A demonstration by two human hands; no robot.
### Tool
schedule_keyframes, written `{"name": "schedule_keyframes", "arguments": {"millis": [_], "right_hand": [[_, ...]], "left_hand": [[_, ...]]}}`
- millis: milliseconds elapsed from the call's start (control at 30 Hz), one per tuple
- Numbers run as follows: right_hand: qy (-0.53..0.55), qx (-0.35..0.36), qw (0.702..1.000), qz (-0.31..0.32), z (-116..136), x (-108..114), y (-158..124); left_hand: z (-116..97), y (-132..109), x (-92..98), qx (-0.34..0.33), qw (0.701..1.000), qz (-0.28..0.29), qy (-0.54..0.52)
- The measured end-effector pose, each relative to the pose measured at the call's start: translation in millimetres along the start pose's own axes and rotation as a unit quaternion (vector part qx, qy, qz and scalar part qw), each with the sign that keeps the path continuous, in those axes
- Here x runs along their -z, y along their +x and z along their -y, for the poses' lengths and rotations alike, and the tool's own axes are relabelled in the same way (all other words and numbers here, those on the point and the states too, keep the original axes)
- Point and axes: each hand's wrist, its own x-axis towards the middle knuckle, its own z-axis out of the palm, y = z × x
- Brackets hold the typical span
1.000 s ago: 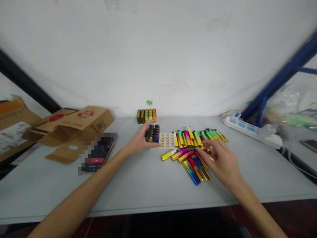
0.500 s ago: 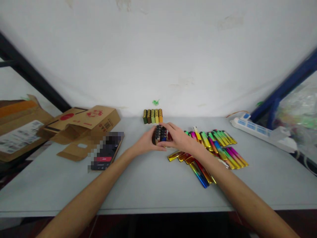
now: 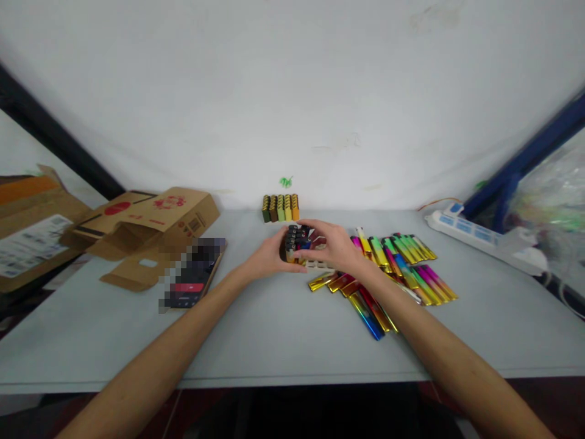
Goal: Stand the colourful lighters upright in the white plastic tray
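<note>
At the middle of the table several lighters with black tops stand upright in a tight group. My left hand curls around their left side, thumb in front and fingers behind. From the right, my right hand closes on the group, its thumb across a dark blue lighter. Under the right hand shows part of a pale tray with holes. Loose, shiny, multicoloured lighters lie to the right, some hidden by my right forearm.
Behind my hands, rows of green, brown and yellow lighters stand by the wall. At left are an opened cardboard box, a parcel and a phone, partly pixelated. A white power strip lies at right.
My right hand's fingers have opened slightly away from the group's right side, and the pale holed tray now shows beneath them. My left hand stays on the lighters. The view has shifted slightly.
</note>
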Motion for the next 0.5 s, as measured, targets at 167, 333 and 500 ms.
{"name": "schedule_keyframes", "arguments": {"millis": [167,333,500], "right_hand": [[0.054,-0.01,0.998,-0.009,-3.1,0.1,-0.7],[0.088,-0.027,0.996,-0.011,-7.8,-0.3,0.3],[0.088,-0.021,0.996,-0.013,-10.3,1.1,2.2]], "left_hand": [[2.7,0.4,-0.5,-0.005,1.0,0.002,-0.006],[1.7,0.1,-1.3,-0.002,1.0,-0.001,-0.009],[0.1,-0.9,-2.1,0.003,1.0,-0.005,-0.004]]}}
